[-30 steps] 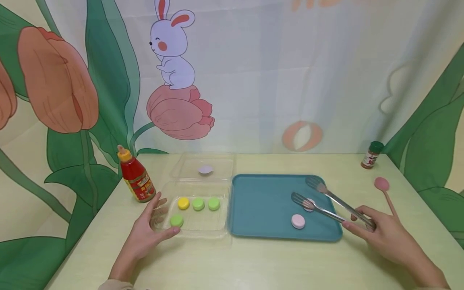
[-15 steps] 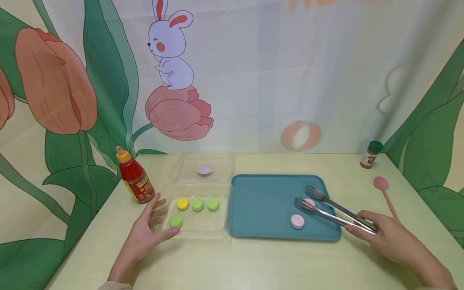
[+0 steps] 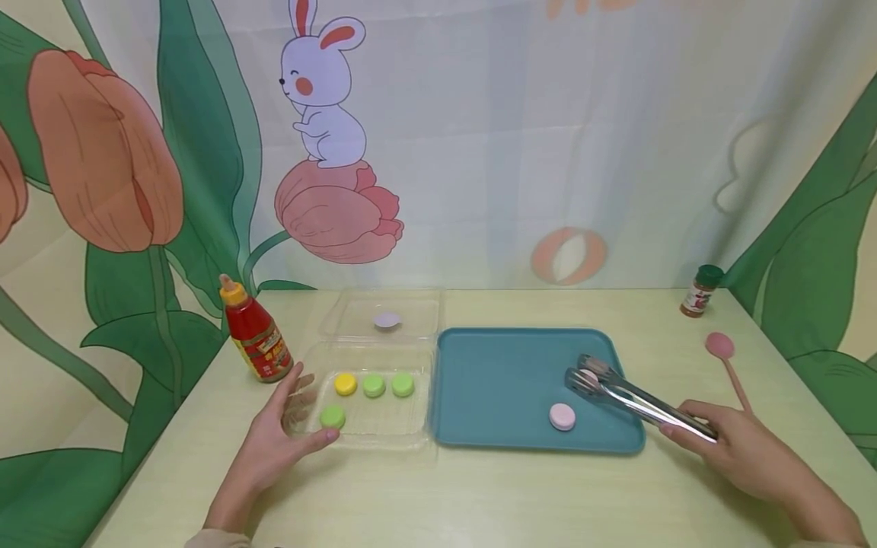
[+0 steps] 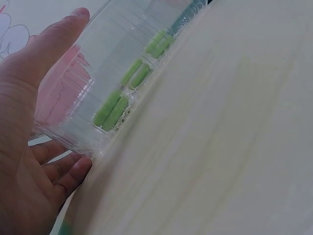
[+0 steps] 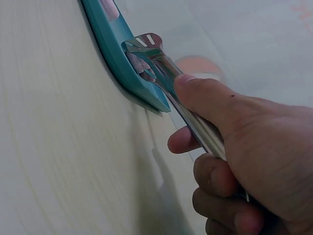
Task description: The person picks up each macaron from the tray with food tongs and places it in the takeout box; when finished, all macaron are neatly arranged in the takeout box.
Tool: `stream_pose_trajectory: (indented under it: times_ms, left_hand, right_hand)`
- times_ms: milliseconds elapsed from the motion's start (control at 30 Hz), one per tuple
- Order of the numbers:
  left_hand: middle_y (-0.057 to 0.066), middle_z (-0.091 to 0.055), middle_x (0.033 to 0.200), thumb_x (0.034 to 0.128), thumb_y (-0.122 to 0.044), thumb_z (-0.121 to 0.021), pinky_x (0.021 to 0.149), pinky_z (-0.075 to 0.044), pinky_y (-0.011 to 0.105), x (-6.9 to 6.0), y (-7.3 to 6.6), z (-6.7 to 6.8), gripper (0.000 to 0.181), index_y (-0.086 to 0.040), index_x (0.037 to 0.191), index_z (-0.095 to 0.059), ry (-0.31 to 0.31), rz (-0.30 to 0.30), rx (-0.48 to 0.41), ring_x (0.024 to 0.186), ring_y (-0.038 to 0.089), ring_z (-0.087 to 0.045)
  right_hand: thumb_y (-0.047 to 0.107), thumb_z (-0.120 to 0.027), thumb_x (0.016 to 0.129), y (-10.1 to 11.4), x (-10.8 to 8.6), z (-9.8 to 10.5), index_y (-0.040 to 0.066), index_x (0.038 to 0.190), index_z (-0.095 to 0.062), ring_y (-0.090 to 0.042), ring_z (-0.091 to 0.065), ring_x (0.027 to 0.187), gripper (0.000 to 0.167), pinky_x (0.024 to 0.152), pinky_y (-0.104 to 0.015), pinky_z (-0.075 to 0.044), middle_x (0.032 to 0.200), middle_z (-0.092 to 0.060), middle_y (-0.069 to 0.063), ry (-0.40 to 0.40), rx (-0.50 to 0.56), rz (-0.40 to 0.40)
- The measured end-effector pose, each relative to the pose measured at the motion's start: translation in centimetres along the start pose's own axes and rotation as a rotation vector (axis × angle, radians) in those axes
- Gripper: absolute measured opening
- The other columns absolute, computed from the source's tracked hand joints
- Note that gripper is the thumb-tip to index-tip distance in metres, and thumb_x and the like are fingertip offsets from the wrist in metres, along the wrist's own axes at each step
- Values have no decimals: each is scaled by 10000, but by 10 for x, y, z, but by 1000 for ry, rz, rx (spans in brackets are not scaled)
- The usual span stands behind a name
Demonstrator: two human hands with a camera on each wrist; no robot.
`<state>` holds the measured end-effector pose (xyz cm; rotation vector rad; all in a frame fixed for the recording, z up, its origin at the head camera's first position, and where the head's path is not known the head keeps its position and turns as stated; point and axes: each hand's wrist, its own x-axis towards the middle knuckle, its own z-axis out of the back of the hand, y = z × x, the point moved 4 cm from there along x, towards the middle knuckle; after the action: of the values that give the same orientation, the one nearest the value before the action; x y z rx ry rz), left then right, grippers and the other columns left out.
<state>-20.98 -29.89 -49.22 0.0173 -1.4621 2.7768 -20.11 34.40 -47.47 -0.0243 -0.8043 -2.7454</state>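
The right hand (image 3: 754,453) grips metal tongs (image 3: 647,403), whose two heads stand on either side of a pink macaron (image 3: 588,376) in the blue tray (image 3: 479,440). In the right wrist view the tongs (image 5: 183,105) lie between thumb and curled fingers of the hand (image 5: 264,147). A second pink macaron (image 3: 562,416) sits nearer the front of the tray. The left hand (image 3: 263,449) rests at the left end of the clear container (image 3: 384,441), thumb and fingers spread round its corner. Inside are a yellow macaron (image 3: 346,384) and several green macarons (image 3: 373,386).
A red sauce bottle (image 3: 259,339) stands behind the left hand. The container's raised lid (image 3: 411,312) lies at the back. On the right are a spice jar (image 3: 700,293) with a green cap and a pink spoon (image 3: 721,346).
The tongs' heads have come closer together round the rear pink macaron, and the right hand has closed further and shifted slightly right. The left hand stays in place.
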Motion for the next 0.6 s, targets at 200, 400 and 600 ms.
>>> stream_pose_trajectory:
  times_ms: [200,400,600]
  left_hand:
    - [123,-372,1792,872,-462,-969,1262,-368,734,0,0,2,1290,-281,1808,-100,-3,-3,8,1591,459,-438]
    - [110,-370,1795,875,-458,-968,1265,-362,736,0,0,3,1287,-295,1808,-97,0,11,2,1594,452,-435]
    - [101,-373,1795,866,-467,-973,1264,-374,730,1,1,1,1296,-296,1808,-99,9,31,-14,1587,446,-449]
  right_hand:
    - [338,-769,1078,5,2,-1,254,986,-734,-22,-527,785,129,672,-248,-385,795,-581,129,-31,-35,30]
    - [302,-776,1074,12,6,-2,259,982,-728,-13,-493,752,112,641,-246,-360,757,-533,137,-76,-31,61]
    - [301,-762,1083,26,12,-1,270,988,-693,-3,-470,690,121,614,-245,-342,710,-455,147,-136,-53,84]
